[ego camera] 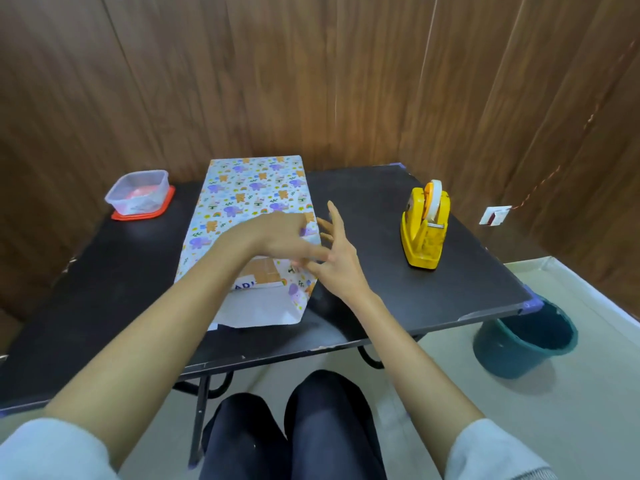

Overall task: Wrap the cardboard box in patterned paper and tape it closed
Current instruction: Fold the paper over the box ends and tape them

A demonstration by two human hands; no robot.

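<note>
At mid-counter point(398, 299), the box point(260, 272) lies half covered by paper point(249, 188) under the left grip point(284, 237), flat and released, with the right grip point(341, 261), fingers spread, released, at its right side.

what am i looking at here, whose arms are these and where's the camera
No machine here: a person works with two bare hands, and this one picture comes from a camera on their head, looking down, so both arms reach in from below. On the black table lies patterned paper, partly folded over a cardboard box whose near end is uncovered. The left hand rests on the paper over the box; the right hand, fingers spread, touches the paper beside it. Neither plainly holds anything. A yellow tape dispenser stands to the right, a clear tub far left, a bucket on the floor.
</note>
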